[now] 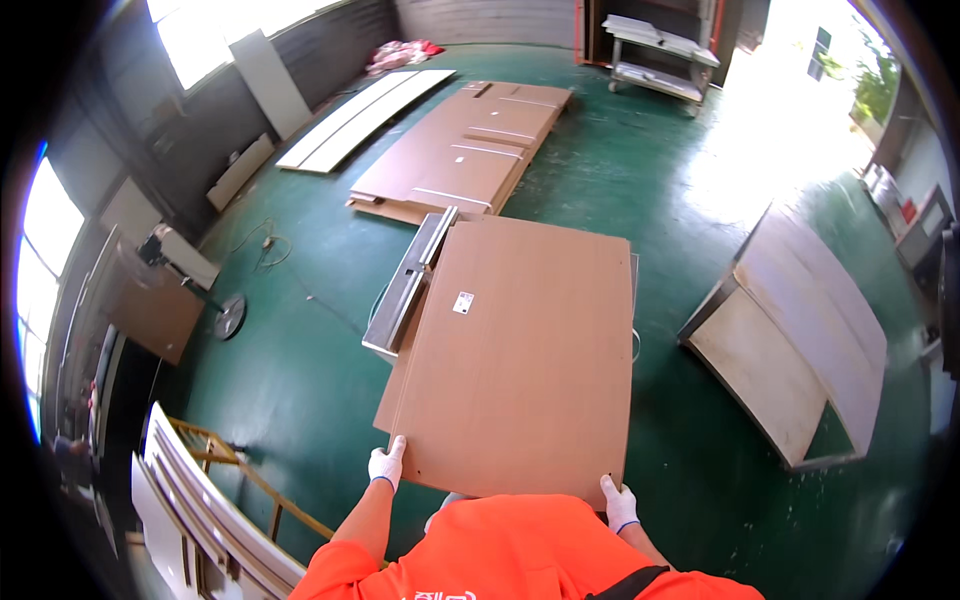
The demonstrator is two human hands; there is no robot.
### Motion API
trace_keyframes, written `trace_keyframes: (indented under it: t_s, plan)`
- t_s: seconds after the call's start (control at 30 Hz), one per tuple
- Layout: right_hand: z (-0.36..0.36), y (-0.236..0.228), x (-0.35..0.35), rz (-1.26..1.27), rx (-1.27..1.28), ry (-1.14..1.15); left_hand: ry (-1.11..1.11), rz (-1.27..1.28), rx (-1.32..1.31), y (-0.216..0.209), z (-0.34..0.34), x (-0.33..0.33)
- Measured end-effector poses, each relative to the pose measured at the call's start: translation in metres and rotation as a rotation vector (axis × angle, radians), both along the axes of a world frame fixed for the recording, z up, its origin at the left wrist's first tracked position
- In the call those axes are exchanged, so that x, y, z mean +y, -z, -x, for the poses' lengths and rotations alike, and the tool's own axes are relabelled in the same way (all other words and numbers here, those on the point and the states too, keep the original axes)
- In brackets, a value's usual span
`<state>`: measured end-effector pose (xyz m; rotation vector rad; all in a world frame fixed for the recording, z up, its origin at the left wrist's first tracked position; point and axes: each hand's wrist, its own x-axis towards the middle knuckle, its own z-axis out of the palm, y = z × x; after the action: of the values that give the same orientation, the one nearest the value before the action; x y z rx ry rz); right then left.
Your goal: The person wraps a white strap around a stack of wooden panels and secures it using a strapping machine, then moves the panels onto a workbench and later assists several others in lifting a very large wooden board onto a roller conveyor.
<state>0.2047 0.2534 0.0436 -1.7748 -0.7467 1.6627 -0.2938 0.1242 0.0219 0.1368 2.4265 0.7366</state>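
Observation:
A large flat brown cardboard sheet (pixel 530 350) with a small white label stretches out in front of me. White gloves cover both of my hands. My left hand (pixel 387 463) grips its near left corner, thumb on top and fingers hidden beneath. At the near right corner, my right hand (pixel 618 503) holds on the same way. More cardboard shows under the sheet's left edge. Beside it, a grey metal-topped machine (pixel 405 290) is partly covered by the sheet.
Flat cardboard stacks (pixel 460 150) lie on the green floor ahead, beside long white panels (pixel 365 115). A big box-like piece (pixel 790 340) stands at right. Panels lean on a yellow frame (pixel 265 485) at near left. A fan (pixel 230 315) and a shelf cart (pixel 660 60) stand farther off.

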Motion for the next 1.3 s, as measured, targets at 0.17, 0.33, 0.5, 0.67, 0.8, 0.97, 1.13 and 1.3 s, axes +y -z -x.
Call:
trace_keyframes:
  t_s: [0.17, 0.33, 0.5, 0.67, 0.8, 0.97, 1.13, 1.3]
  plan:
    - [0.047, 0.016, -0.016, -0.060, -0.298, 0.060, 0.199, 0.030, 0.156, -0.019, 0.036, 0.052]
    - [0.080, 0.009, -0.018, -0.072, -0.478, 0.192, 0.304, 0.013, 0.193, -0.003, 0.068, 0.055]
    - [0.093, 0.003, -0.006, -0.081, -0.486, 0.297, 0.327, -0.107, 0.101, -0.001, 0.069, 0.061]
    - [0.078, -0.016, 0.015, 0.056, -0.529, -0.113, 0.358, -0.108, 0.030, 0.010, 0.087, 0.054]
    - [0.039, 0.006, 0.060, 0.078, -0.499, -0.299, 0.493, -0.063, -0.203, -0.009, 0.106, 0.074]
    - [0.080, 0.019, 0.120, -0.130, -0.237, -0.084, 0.301, -0.210, -0.375, -0.012, 0.117, 0.127]
    - [0.083, 0.031, 0.108, -0.193, -0.288, 0.014, 0.321, -0.144, -0.325, 0.002, 0.127, 0.140]
    - [0.092, 0.013, 0.050, -0.160, -0.237, 0.051, 0.351, -0.112, -0.336, -0.002, 0.133, 0.092]
